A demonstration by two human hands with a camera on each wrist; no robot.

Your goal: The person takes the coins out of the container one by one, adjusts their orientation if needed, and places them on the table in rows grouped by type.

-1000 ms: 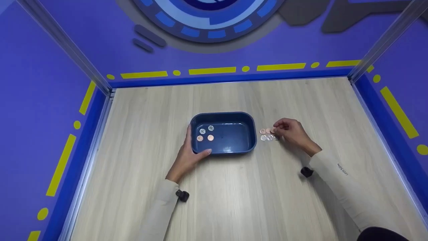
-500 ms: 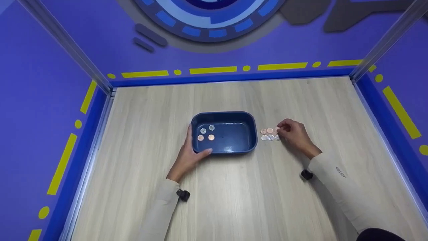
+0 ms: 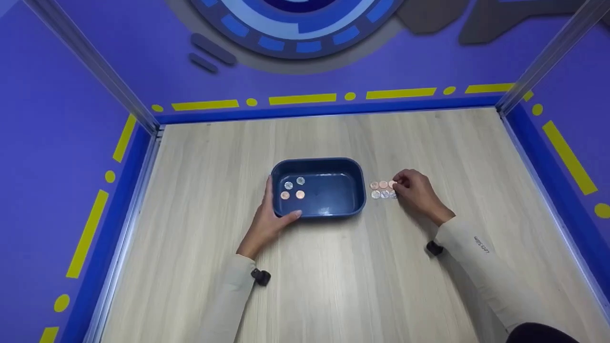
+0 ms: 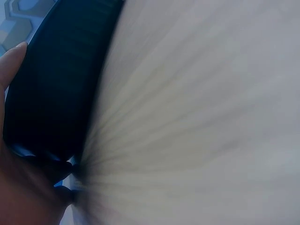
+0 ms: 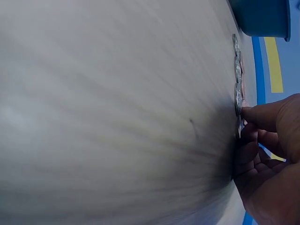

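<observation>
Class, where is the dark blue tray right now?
In the head view, the dark blue tray sits mid-table, its left end gripped by the left hand, with two short rows of coins just beyond its right end.

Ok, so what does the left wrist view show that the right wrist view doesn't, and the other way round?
Only the left wrist view shows the left hand, holding the dark blue container with the thumb at its rim.

Only the right wrist view shows the right hand, at one end of the lined-up coins, seen from a low angle.

Both show the outside of the container and the pale tabletop.
</observation>
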